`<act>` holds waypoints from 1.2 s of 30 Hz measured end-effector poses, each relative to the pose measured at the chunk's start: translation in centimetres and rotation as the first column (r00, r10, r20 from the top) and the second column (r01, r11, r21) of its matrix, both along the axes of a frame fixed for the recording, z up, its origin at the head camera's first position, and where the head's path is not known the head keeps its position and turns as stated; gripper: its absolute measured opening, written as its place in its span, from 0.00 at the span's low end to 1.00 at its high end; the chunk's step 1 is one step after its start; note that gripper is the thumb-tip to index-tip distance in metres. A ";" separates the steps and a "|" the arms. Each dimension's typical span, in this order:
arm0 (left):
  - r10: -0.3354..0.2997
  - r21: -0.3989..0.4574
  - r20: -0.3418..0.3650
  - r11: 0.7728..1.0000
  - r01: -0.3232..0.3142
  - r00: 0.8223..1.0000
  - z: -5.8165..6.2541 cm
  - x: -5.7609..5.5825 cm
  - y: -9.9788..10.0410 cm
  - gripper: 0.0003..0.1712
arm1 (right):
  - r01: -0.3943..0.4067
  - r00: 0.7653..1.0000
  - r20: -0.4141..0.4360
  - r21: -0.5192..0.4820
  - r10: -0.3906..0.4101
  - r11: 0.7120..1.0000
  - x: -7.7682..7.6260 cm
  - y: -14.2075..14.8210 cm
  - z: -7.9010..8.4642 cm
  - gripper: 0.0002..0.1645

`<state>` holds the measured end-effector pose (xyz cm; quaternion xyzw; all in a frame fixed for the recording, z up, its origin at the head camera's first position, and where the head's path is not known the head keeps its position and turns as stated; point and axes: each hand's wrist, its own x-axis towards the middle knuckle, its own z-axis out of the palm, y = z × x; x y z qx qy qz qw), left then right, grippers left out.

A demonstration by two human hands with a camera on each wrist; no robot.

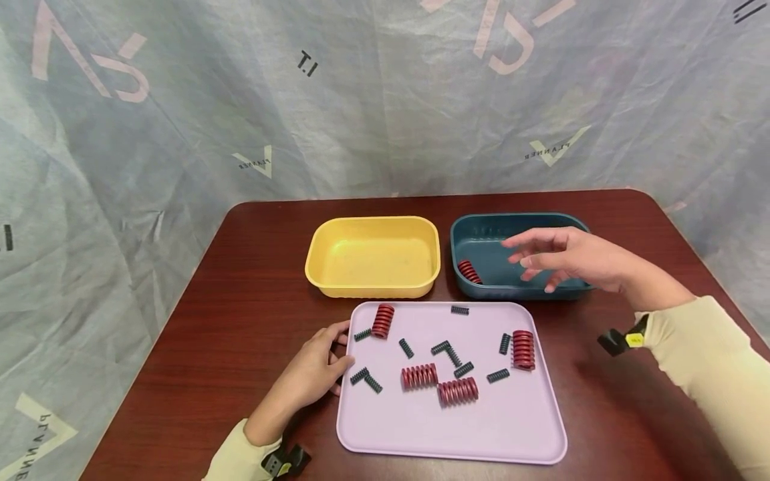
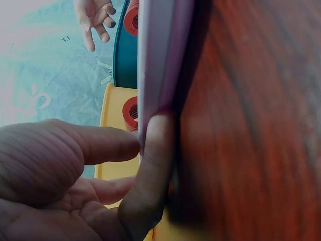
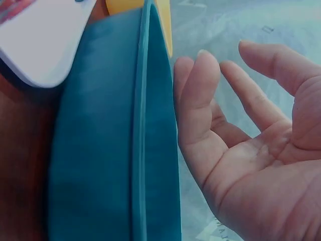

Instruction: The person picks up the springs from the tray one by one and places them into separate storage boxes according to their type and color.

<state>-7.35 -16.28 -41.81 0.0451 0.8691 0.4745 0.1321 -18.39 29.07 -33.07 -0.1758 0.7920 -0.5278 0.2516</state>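
Observation:
My left hand (image 1: 308,369) holds the left edge of a lilac tray (image 1: 451,433); in the left wrist view the thumb is at the rim and a finger lies along the underside. Several thick red coil springs (image 1: 523,350) and several small dark springs (image 1: 497,375) lie scattered on the tray. Over the right part of a teal bin (image 1: 481,292) hovers my right hand (image 1: 571,257), fingers spread and loosely bent, nothing in them. The right wrist view shows its palm (image 3: 256,155) bare beside the bin's rim. A red spring (image 1: 468,272) rests in the bin's front left corner.
A yellow bin (image 1: 373,264) stands left of the teal one, behind the tray. All stand on a dark reddish-brown wooden table (image 1: 240,294). A grey printed cloth (image 1: 385,100) hangs behind the table.

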 end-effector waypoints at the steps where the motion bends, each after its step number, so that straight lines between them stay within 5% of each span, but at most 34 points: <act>1: 0.000 0.001 0.000 1.000 0.000 1.000 0.0 0.0 0.0 0.34 | 0.004 1.000 -0.012 0.002 -0.004 1.000 0.4 0.0 0.0 0.26; 21: 0.002 0.006 -0.001 1.000 -0.002 1.000 0.2 0.2 0.1 0.33 | 0.025 0.999 -0.041 0.012 -0.024 1.000 5.5 0.2 -0.6 0.28; 36: -0.002 0.010 0.004 1.000 0.002 1.000 0.3 0.1 0.0 0.34 | 0.003 1.000 -0.012 -0.038 -0.004 0.999 8.3 0.8 -3.0 0.32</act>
